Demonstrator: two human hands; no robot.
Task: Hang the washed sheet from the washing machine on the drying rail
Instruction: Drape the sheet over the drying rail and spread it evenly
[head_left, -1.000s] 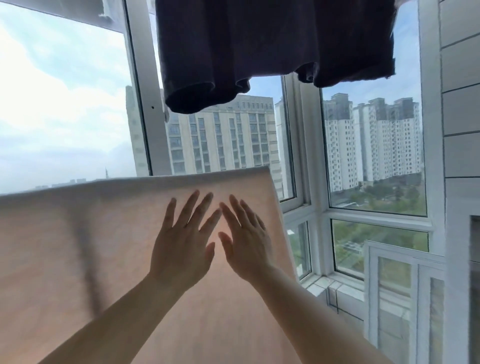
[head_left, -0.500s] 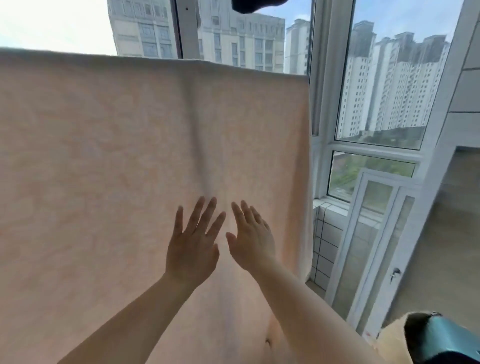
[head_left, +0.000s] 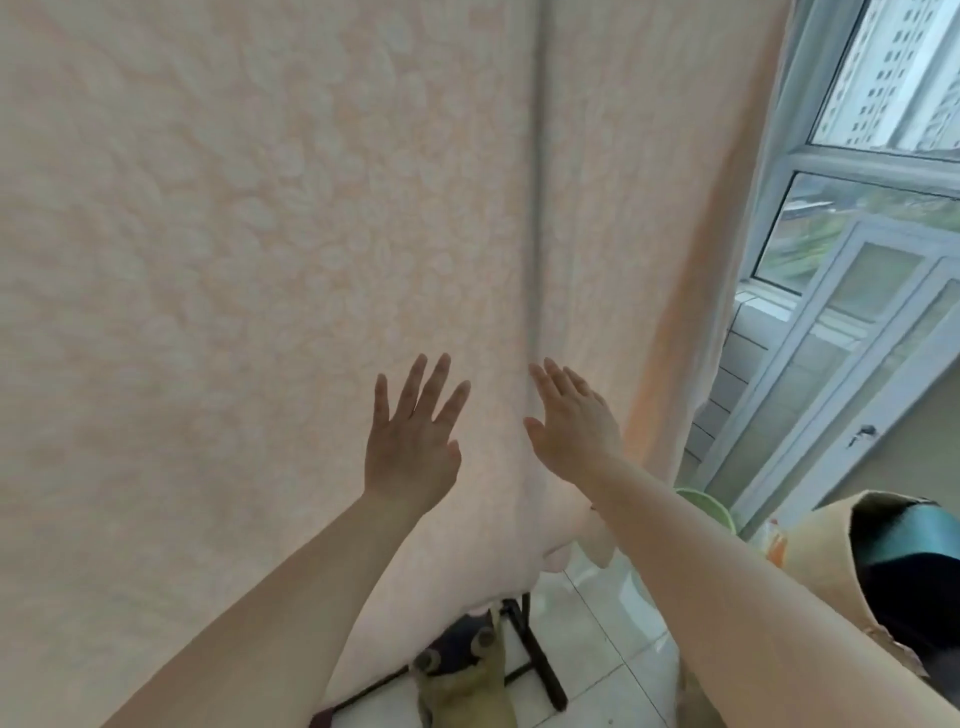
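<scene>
From my seat the sheet (head_left: 260, 260) takes up nearly the whole view: a pale peach cloth with a faint raised pattern, hanging straight down from above the top edge of the picture, so I cannot see what it hangs from. It fills the left side completely and runs on past the middle, where a long vertical fold (head_left: 535, 208) drops down it.

My left hand (head_left: 410, 441) is raised in front of the cloth just left of that fold, palm toward the fabric, fingers straight and fanned apart, gripping nothing. I cannot tell whether the fingertips actually touch the sheet or sit just off it. Below the forearm, the sheet's lower edge bunches and ends above the floor (head_left: 587, 639), where black metal legs (head_left: 537, 660) of a stand and a soft greenish toy (head_left: 467, 675) show on the pale tiles.

My right hand (head_left: 571, 421) is up just right of the fold, level with the left and near it, also flat and released, fingers straight and close together, angled toward the cloth. The sheet's right edge (head_left: 727, 260) falls just beyond it.

Further right stands the white-framed window (head_left: 841, 161) with tower blocks outside, a green bowl-like rim (head_left: 711, 504) low beside my right forearm, and a tan and teal object (head_left: 893, 540) at the lower right corner.
</scene>
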